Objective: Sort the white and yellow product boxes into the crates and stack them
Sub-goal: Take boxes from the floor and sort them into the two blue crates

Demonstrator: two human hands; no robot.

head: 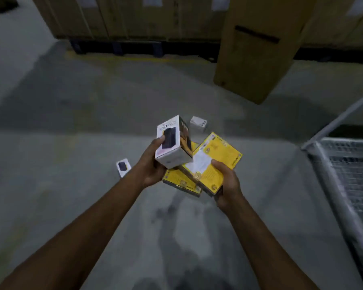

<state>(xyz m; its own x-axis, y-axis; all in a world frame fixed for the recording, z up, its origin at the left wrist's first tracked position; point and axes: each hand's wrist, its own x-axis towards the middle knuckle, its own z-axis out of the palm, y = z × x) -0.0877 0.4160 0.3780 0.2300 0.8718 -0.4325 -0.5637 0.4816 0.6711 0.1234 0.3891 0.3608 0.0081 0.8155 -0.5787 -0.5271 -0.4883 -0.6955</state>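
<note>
Crate [331,181] stands to the right, nearer the right hand [226,181]; its fingers [217,164] clasp a yellow box [218,151], long axis angled up and rightward; left hand [151,168] fingers hold a white box [172,143]; two small boxes [198,123] lie on the floor [71,122].

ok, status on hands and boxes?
Left hand grips tall white box. Right hand grips yellow box, second yellow box underneath. Small white box and flat white box loose on floor. Wire crate at right, nothing between.

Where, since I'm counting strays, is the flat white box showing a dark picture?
Head view: the flat white box lies on the grey floor, just left of the left hand, untouched.
</note>
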